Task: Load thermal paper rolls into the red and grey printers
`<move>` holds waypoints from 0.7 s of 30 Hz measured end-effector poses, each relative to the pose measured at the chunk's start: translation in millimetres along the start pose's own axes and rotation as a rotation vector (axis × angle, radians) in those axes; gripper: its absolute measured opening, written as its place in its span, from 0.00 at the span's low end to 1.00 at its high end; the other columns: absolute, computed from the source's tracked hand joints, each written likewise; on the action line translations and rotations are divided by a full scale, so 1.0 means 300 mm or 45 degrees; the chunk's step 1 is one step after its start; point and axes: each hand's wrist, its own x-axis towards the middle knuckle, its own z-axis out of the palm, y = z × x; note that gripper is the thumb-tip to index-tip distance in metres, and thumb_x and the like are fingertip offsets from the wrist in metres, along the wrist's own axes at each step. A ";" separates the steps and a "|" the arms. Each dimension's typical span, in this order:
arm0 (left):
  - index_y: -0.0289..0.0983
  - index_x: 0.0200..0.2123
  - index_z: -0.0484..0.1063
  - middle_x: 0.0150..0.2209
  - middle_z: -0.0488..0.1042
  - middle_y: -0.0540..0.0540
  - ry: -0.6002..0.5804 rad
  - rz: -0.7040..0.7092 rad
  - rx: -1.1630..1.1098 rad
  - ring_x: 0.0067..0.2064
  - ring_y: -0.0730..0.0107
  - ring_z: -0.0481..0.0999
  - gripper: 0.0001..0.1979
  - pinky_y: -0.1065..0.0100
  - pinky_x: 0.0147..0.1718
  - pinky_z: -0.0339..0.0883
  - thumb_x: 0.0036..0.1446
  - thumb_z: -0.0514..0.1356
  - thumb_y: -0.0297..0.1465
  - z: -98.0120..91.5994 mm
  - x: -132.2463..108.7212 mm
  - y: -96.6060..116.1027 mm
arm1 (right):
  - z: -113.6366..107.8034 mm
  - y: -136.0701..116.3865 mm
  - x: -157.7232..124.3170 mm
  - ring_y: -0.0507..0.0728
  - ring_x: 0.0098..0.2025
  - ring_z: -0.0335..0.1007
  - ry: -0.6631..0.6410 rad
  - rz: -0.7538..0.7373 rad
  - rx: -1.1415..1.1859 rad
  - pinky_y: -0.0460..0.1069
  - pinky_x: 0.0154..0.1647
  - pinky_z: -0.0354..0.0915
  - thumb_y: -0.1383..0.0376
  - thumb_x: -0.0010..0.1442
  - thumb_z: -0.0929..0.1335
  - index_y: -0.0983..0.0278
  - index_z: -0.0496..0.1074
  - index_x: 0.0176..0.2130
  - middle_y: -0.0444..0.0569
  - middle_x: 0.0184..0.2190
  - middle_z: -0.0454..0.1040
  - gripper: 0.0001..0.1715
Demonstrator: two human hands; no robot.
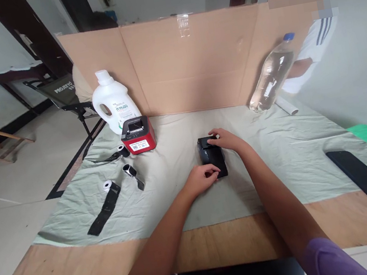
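Note:
A small black box-shaped device, like a portable receipt printer, lies on the cloth between my hands. My left hand rests at its near end, fingers curled and fingertips on its top face. At the far end, my right hand grips it, with the thumb on top and the fingers bent over the back edge. Part of the device's right side is hidden by that hand. To the left stands a red and black receipt printer. Near it are several paper rolls with dark tails, one of them a white-ended roll.
A cardboard screen backs the table. A white detergent jug leans at left, a large water bottle at right beside a white tube. A black phone lies near the right edge. Another person stands behind the screen.

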 end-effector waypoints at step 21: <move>0.38 0.41 0.81 0.30 0.80 0.49 -0.008 0.080 0.153 0.30 0.71 0.74 0.11 0.71 0.33 0.64 0.59 0.59 0.30 -0.008 -0.003 -0.002 | 0.086 -0.123 -0.111 0.70 0.54 0.70 -0.056 0.331 -0.367 0.58 0.51 0.66 0.48 0.54 0.73 0.67 0.57 0.65 0.67 0.56 0.68 0.49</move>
